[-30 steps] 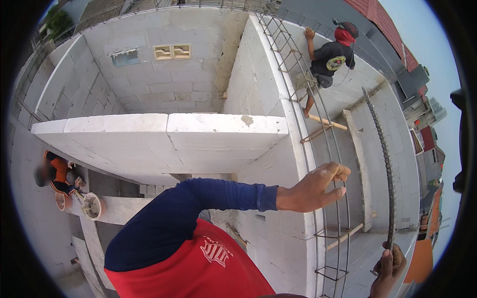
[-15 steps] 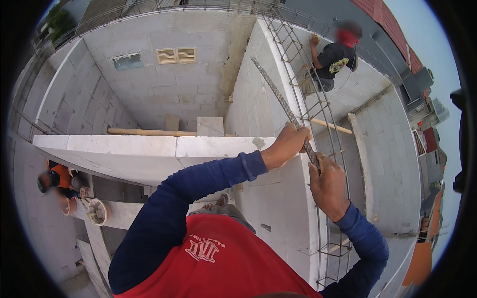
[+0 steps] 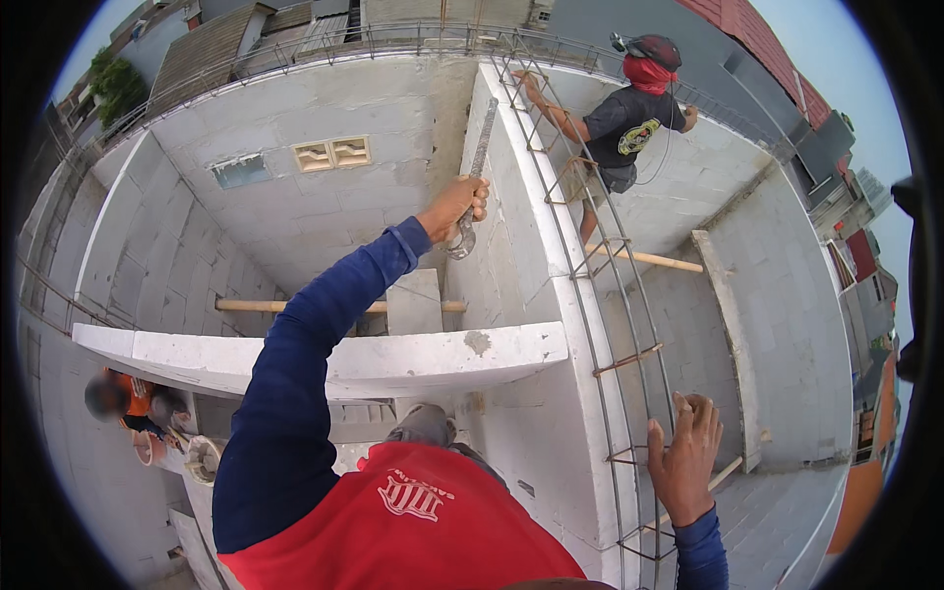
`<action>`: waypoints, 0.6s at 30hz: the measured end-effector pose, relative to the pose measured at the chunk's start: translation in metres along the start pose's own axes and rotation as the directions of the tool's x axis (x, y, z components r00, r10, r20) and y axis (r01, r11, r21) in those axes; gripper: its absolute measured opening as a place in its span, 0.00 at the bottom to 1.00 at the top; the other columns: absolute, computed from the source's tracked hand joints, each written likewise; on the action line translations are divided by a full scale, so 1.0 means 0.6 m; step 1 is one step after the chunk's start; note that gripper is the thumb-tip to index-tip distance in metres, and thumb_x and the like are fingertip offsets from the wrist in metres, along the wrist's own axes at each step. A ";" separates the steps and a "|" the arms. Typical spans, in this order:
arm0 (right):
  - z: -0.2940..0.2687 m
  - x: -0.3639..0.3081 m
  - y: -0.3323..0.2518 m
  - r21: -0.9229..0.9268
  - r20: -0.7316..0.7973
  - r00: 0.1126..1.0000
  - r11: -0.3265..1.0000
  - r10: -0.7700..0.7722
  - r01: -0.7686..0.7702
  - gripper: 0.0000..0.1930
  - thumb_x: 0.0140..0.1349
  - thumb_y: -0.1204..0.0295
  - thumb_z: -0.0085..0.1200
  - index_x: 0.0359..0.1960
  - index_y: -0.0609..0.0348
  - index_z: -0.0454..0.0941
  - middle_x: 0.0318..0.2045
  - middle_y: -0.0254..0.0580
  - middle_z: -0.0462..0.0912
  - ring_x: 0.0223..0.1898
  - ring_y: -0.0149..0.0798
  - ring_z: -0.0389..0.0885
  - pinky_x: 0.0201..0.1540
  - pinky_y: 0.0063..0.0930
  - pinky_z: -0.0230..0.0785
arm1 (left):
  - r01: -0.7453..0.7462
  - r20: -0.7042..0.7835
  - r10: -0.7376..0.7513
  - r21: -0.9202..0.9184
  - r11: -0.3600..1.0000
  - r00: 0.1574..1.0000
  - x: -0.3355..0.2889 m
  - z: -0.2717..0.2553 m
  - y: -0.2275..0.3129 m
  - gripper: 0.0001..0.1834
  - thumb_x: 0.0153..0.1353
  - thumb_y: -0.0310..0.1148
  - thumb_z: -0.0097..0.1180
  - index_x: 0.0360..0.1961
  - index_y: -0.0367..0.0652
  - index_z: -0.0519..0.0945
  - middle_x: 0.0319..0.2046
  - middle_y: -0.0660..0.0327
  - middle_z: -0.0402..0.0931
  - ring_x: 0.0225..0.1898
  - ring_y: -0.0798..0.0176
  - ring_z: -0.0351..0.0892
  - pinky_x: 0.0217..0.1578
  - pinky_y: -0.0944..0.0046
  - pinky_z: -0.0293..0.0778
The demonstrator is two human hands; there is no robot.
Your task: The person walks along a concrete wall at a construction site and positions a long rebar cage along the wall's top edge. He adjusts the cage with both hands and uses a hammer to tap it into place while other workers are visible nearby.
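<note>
My left hand [image 3: 456, 209] is closed round a ribbed steel bar [image 3: 483, 143] above the walls' junction. The bar stands steeply, with a curved, hook-like lower end showing below my fist. At the right, my right hand [image 3: 685, 457] is raised with its fingers apart and nothing in it. It is beside the long rebar cage [image 3: 629, 360], close to its outer bar; whether it touches the bar I cannot tell. The cage runs along the top of the white block wall [image 3: 582, 339].
A co-worker [image 3: 634, 123] is at the far end of the cage, one hand near it. Another person [image 3: 133, 398] is low at the left, near a bucket [image 3: 204, 458]. A cross wall [image 3: 442, 356] lies ahead of me. Wooden poles [image 3: 644, 258] span below wall height.
My left hand has carried the steel bar forward and left, turning it steeper. My right hand has let go of it and moved down and right. The co-worker has shifted, arms spread.
</note>
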State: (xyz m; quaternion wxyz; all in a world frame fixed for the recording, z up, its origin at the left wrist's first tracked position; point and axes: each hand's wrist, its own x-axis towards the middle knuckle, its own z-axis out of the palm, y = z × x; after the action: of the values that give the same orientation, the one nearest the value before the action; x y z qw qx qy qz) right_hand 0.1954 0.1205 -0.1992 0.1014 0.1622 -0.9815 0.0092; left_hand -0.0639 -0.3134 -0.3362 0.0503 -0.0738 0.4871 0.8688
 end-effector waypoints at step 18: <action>0.080 -0.217 -0.007 -0.121 -0.131 0.604 0.592 0.786 -0.796 0.36 0.65 0.72 0.62 0.73 0.66 0.60 0.70 0.62 0.65 0.72 0.59 0.62 0.74 0.54 0.55 | -0.159 -0.068 0.154 -0.075 0.985 0.986 0.609 -0.211 0.036 0.07 0.74 0.32 0.49 0.35 0.46 0.72 0.22 0.70 0.67 0.19 0.74 0.63 0.19 0.70 0.65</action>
State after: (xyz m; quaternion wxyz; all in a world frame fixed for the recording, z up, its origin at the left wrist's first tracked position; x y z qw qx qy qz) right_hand 0.3078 0.1555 -0.2722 0.1311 -0.2995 -0.9447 -0.0238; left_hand -0.4169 -0.4273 -0.4480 -0.0360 -0.0643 0.4577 0.8861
